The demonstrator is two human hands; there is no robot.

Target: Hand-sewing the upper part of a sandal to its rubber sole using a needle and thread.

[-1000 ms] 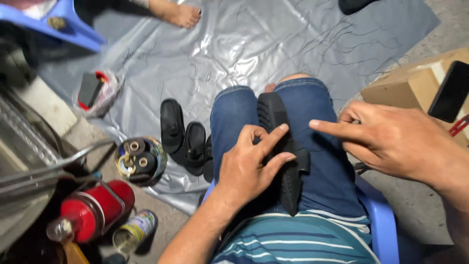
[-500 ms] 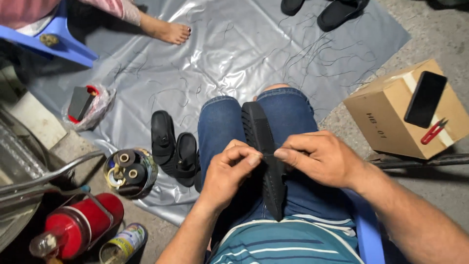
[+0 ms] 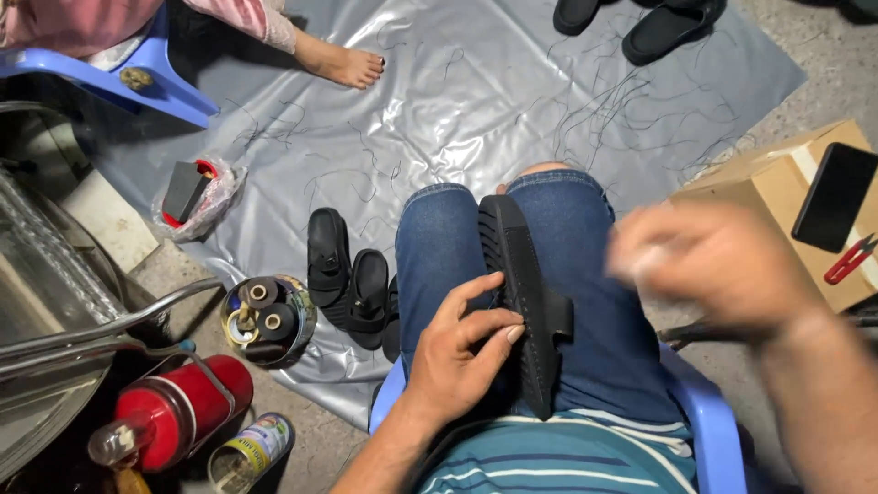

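A: Sandal's position?
B: Black sandal (image 3: 526,302) lies sole-up on the lap; left hand (image 3: 462,352) grasps its edge. Right hand (image 3: 709,261) raised, blurred; grip indeterminable.
A: Containers?
B: Tin (image 3: 268,320) holding thread spools; cardboard box (image 3: 777,197) at right.

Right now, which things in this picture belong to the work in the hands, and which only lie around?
In the work:
- black sandal on the lap, held by the left hand
- right hand, raised and blurred
- tin of thread spools

Lying around:
- pair of black sandals
- red flask
- cardboard box with phone and red snips
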